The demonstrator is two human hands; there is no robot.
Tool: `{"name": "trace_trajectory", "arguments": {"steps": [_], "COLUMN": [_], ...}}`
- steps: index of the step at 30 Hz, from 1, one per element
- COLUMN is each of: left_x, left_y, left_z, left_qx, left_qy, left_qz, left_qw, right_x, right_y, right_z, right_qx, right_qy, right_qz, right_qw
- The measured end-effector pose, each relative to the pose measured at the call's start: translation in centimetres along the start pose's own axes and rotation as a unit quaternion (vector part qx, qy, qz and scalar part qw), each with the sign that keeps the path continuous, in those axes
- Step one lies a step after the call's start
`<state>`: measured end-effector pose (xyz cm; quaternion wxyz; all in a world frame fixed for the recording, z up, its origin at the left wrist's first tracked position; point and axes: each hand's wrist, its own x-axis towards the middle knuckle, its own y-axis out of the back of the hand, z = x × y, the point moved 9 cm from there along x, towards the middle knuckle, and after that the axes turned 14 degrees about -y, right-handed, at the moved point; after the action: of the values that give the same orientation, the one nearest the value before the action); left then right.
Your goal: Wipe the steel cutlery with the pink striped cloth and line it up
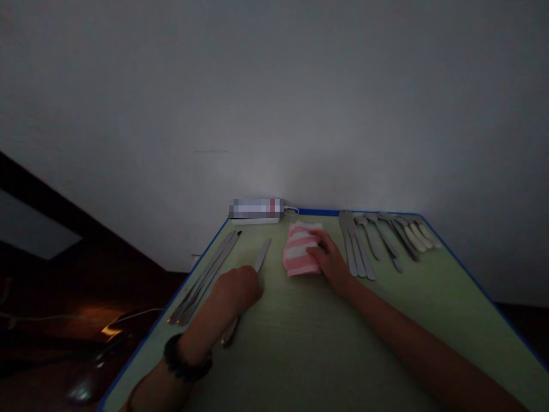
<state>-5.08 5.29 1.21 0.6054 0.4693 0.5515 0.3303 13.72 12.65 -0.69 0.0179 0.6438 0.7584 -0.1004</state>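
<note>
My left hand (239,289) is closed around the middle of a table knife (263,253). The knife's blade points away from me, and its handle end shows below the hand, close to the table. A folded pink-and-white striped cloth (298,252) lies at the middle of the table. My right hand (332,260) holds the cloth by its right side, fingers bent over it. Left of my left hand, several long metal knives (209,277) lie side by side along the table's edge.
The pale green table (300,343) has a blue rim. Several flat-handled metal utensils (358,252), metal spoons (369,239) and white-handled pieces (416,234) lie at the right. A white power strip (255,220), partly blurred, sits at the back against the wall (274,103).
</note>
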Motion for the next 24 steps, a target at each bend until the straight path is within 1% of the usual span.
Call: {"name": "trace_trajectory", "arguments": {"steps": [2, 4, 6, 9, 12, 14, 17, 20, 22, 24], "left_x": [0.2, 0.4, 0.5, 0.5, 0.3, 0.3, 0.8, 1.8, 2.3, 2.7], "left_y": [0.0, -0.1, -0.1, 0.0, 0.5, 1.0, 1.2, 1.2, 1.2, 1.2], "left_z": [0.4, 0.5, 0.2, -0.6, -0.8, 0.2, 3.1, 5.5, 6.3, 6.3], "left_qx": [0.004, 0.005, 0.002, -0.008, -0.028, -0.034, -0.043, -0.077, -0.098, -0.121], "left_qy": [0.007, 0.005, 0.001, -0.01, -0.015, -0.033, -0.094, -0.139, -0.149, -0.147], "left_qz": [0.006, 0.013, 0.024, 0.046, 0.098, 0.145, 0.183, 0.194, 0.196, 0.196], "left_qw": [1.0, 1.0, 1.0, 0.999, 0.995, 0.988, 0.978, 0.968, 0.964, 0.962], "right_x": [0.1, 0.4, 0.6, 0.6, 0.4, 0.4, 0.7, 1.1, 1.2, 1.2], "right_y": [0.3, 0.6, 0.6, 0.2, -0.1, -0.3, -0.2, 0.0, 0.0, -0.3], "right_z": [0.2, 0.8, 1.4, 1.9, 1.9, 1.9, 2.1, 2.4, 2.2, 2.0], "right_qx": [0.019, 0.083, 0.135, 0.136, 0.141, 0.161, 0.226, 0.304, 0.31, 0.29], "right_qy": [0.003, -0.009, -0.029, -0.061, -0.081, -0.089, -0.105, -0.112, -0.096, -0.079], "right_qz": [-0.017, -0.034, -0.051, -0.07, -0.083, -0.089, -0.085, -0.09, -0.101, -0.122], "right_qw": [1.0, 0.996, 0.989, 0.986, 0.983, 0.979, 0.965, 0.942, 0.94, 0.946]}}
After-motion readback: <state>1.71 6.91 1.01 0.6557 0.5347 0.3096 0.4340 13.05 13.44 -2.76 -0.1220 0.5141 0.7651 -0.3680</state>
